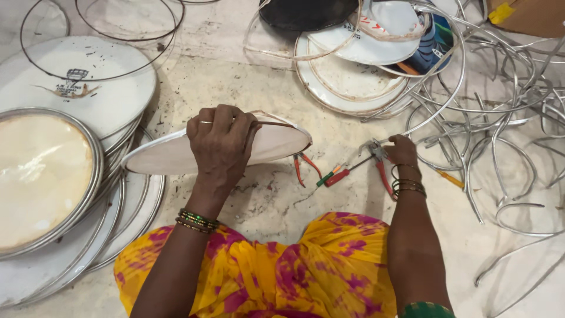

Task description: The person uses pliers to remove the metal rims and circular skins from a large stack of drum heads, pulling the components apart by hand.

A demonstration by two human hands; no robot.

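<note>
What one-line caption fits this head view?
Left hand grips a round drumhead; right hand reaches red-handled pliers.

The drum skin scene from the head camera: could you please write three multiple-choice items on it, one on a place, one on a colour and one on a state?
1. Where is the stack of rimmed drum skins?
A. at the person's left
B. on the lap
C. among the bent metal hoops

2. What colour are the handles of the pliers?
A. blue
B. red
C. black

3. How does the left hand hold the drum skin?
A. flat on the floor
B. rolled up
C. gripped by its edge, tilted

Answers:
1 A, the stack lies at the picture's left edge.
2 B, red handles show beside the right hand.
3 C, the fingers curl over its upper rim.
</note>
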